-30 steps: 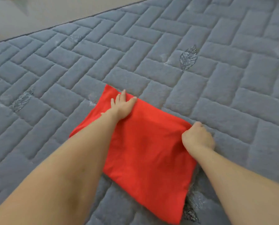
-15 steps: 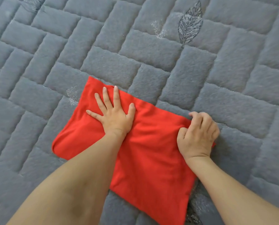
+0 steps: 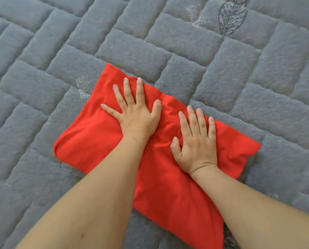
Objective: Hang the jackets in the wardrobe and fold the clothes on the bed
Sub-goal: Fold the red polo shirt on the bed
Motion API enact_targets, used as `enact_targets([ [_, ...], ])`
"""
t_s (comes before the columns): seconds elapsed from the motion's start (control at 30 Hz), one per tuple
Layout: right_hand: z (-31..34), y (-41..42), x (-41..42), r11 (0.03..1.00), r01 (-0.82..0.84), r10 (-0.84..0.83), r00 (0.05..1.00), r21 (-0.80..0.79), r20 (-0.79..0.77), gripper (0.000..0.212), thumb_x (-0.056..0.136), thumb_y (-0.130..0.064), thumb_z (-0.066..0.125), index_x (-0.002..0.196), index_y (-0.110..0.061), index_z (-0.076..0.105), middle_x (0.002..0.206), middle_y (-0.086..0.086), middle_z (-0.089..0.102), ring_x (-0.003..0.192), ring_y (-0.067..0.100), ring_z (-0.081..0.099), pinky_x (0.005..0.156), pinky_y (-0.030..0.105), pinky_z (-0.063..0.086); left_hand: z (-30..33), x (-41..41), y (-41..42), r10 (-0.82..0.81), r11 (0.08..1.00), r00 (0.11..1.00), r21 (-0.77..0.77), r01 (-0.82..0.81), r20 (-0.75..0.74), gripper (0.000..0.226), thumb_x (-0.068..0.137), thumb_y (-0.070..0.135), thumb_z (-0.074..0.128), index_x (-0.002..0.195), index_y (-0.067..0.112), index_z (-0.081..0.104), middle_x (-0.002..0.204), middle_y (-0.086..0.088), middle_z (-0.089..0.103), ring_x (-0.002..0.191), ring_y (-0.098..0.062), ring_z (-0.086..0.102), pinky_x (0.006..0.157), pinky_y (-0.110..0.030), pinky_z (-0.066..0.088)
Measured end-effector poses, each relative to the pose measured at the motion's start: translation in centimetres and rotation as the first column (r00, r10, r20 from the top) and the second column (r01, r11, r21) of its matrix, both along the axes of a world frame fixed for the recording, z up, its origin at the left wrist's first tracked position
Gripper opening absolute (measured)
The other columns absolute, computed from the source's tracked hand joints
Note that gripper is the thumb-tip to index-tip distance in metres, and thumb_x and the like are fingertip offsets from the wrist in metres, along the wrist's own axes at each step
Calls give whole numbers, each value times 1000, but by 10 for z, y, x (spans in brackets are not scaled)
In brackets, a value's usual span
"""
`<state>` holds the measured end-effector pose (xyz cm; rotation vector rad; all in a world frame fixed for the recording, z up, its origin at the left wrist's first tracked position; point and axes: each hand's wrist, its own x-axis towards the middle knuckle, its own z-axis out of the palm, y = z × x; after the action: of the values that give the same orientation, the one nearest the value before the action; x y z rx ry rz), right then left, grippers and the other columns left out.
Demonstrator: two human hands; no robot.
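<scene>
Red folded garment [image 3: 99,150] lies on the grey quilted bed cover [image 3: 60,69] under both palms: the right hand [image 3: 197,146], half a second ago gripping its edge, now presses flat with straight fingers beside the flat left hand [image 3: 135,114], so the fold seems finished.

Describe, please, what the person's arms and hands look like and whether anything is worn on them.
Both forearms are bare as far as the picture shows: no sleeves, gloves, watch, bracelets or rings. The left hand and right hand have short, unpainted nails. The left forearm carries a small dark mark near the picture's lower edge. Upper arms are out of view.
</scene>
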<state>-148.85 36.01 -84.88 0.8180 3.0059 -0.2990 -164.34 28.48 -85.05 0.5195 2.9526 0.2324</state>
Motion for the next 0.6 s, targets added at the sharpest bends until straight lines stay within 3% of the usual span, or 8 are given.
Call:
enact_targets([
  [0.13, 2, -2, 0, 999, 8, -8, 1000, 36, -19, 73, 83, -45, 36, 150, -15, 38, 159, 9, 26, 148, 28, 21, 119, 53, 10, 13, -4, -19, -123, 991, 986, 60, 116, 117, 77, 87, 66, 25, 153, 40, -6, 163, 7, -14, 146, -20, -24, 106, -69, -20],
  [0.27, 9, -5, 2, 999, -6, 10, 996, 43, -85, 69, 87, -44, 33, 149, -13, 38, 158, 10, 29, 147, 28, 24, 119, 55, 10, 20, 40, -60, -209, 978, 978, 10, 208, 31, 69, 91, 61, 16, 153, 40, -6, 163, 5, -11, 148, -19, -18, 109, -64, -20],
  [0.37, 10, -6, 5, 973, -217, 226, 964, 78, -140, 68, 90, -48, 35, 152, -19, 32, 159, 9, 26, 148, 29, 23, 119, 56, 9, 15, 65, -90, -203, 971, 976, -114, 211, 75, 67, 93, 63, 9, 152, 39, -10, 163, 8, -12, 147, -17, -21, 110, -62, -20],
  [0.47, 7, -2, 2, 852, -511, 521, 849, 118, -86, 68, 88, -54, 38, 151, -28, 33, 160, 5, 23, 149, 27, 18, 119, 55, 11, 16, 56, -93, -173, 969, 966, -143, 202, 193, 67, 93, 64, 9, 151, 41, -14, 161, 11, -19, 145, -15, -27, 109, -61, -23],
  [0.6, 12, -3, -2, 885, -463, 464, 885, 48, -24, 65, 89, -54, 35, 151, -33, 34, 161, 3, 21, 149, 27, 16, 118, 54, 17, 26, 53, -94, -145, 963, 955, -185, 196, 258, 66, 91, 64, 11, 148, 46, -16, 160, 12, -24, 144, -14, -31, 101, -65, -27],
])
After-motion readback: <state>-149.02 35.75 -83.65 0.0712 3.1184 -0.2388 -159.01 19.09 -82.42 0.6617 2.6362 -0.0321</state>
